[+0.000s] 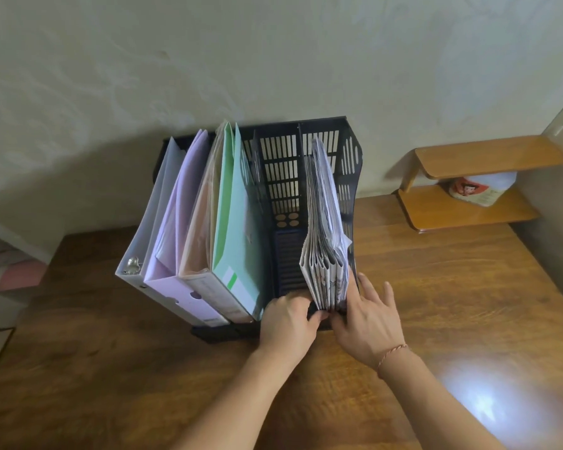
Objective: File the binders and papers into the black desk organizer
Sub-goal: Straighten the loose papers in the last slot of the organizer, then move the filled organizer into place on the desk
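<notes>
The filing looks almost done. The black desk organizer [281, 177] stands on the bench [436, 303] against the wall, and four binders already stand upright in its left part: a white ring binder [150, 216] at the far left of the organizer, then a lilac one [179, 216], a peach one [200, 219] and a green one [233, 216] toward its middle. The compartment just right of the green binder is empty. One bundle of papers [324, 228] stands in the organizer's rightmost compartment, leaning a little against its right wall.

Both hands are at the front lower edge of that bundle. The left hand [286, 319] has its fingers curled in and pinches the papers' near edge from the left; the right hand [368, 323] is spread wide, fingers flat against the papers' right side and the organizer's front corner, steadying rather than gripping. I judge this to be the last squaring-up of the papers. No loose binders or papers lie on the bench around the organizer, so nothing more appears left to file.
</notes>
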Demonstrator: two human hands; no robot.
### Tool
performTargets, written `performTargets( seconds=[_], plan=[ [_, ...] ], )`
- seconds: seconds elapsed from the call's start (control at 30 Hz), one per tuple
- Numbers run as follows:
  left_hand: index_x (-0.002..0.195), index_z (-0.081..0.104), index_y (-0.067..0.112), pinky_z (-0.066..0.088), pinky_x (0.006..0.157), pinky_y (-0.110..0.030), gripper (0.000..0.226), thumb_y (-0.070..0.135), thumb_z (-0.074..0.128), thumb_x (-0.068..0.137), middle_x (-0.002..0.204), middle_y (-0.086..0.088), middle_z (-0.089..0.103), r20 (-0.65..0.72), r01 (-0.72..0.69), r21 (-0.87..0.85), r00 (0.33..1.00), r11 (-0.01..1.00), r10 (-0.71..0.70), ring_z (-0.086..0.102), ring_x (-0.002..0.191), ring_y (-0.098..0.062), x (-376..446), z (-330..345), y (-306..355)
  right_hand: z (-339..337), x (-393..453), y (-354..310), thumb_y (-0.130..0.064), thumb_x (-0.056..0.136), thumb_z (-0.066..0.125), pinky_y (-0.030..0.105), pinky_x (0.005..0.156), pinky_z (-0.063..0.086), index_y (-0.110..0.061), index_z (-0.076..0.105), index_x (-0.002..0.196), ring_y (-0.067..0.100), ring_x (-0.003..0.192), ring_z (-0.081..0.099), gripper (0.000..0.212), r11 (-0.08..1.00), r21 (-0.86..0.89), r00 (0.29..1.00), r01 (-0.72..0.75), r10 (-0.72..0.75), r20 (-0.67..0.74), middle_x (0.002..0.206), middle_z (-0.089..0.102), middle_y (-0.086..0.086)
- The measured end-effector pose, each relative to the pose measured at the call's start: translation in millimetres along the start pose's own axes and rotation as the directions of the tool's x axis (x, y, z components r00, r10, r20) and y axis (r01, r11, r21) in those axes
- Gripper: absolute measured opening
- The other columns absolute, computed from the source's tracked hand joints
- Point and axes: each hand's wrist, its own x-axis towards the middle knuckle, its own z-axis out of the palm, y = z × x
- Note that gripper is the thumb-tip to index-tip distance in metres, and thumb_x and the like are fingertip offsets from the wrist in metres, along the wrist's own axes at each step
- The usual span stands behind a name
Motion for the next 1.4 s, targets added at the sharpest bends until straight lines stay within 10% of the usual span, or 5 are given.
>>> performTargets(
  seconds=[0.3,0.73,0.87,1.03,1.4],
  plan=[
    [0.104,0.066,0.012,0.053,0.074,-0.044,0.022,0.028,0.062,0.090,0.093,-0.014,0.071,0.018,0.021,-0.092,1.000,0.996,-0.020,0.065,0.087,-0.036,-3,10,-7,-1,32,2,-0.066,0.072,0.030,0.069,0.105,-0.006,-0.040,0.005,0.146,0.031,0.142,0.020,0.083,0.999,0.048,0.930,0.020,-0.036,0.365,0.145,0.043,-0.009],
    [0.102,0.071,0.017,0.039,0.108,-0.038,0.019,0.016,0.071,0.083,0.127,-0.003,0.063,-0.183,-0.488,-0.026,0.860,0.872,0.476,0.055,0.124,-0.020,-83,4,-60,6,-49,27,-0.025,0.077,0.062,0.032,0.099,0.043,-0.026,0.057,0.125,0.013,0.121,0.051,0.049,0.928,0.256,0.961,0.272,-0.248,-0.122,0.130,0.055,-0.012],
    [0.076,0.072,0.010,0.052,0.079,-0.031,0.026,0.034,0.069,0.083,0.096,0.006,0.069,-0.478,-0.185,-0.336,0.878,0.923,0.002,0.064,0.091,-0.011,-111,-26,-120,6,-61,53,-0.013,0.081,0.069,0.021,0.083,0.050,-0.042,0.063,0.113,0.005,0.110,0.059,0.044,0.690,0.724,0.986,0.023,0.104,-0.131,0.123,0.062,-0.008],
    [0.129,0.054,0.014,0.051,0.092,-0.051,0.041,0.022,0.063,0.090,0.131,-0.011,0.053,0.332,0.521,-0.848,0.663,0.096,-0.671,0.060,0.103,-0.027,-62,-52,-170,4,-24,47,-0.023,0.090,0.060,0.038,0.073,0.054,-0.030,0.062,0.114,0.015,0.107,0.060,0.025,0.149,0.859,0.855,-0.490,0.278,0.439,0.118,0.065,-0.003],
    [0.105,0.060,0.015,0.039,0.101,-0.066,0.016,0.008,0.049,0.097,0.111,-0.004,0.059,0.545,0.554,-0.817,0.645,-0.163,-0.536,0.049,0.112,-0.026,-59,-67,-173,9,-22,32,-0.038,0.079,0.066,0.039,0.067,0.047,-0.015,0.068,0.099,0.024,0.088,0.058,0.031,0.120,0.806,0.799,-0.580,0.276,0.534,0.091,0.063,0.014]
  ],
)
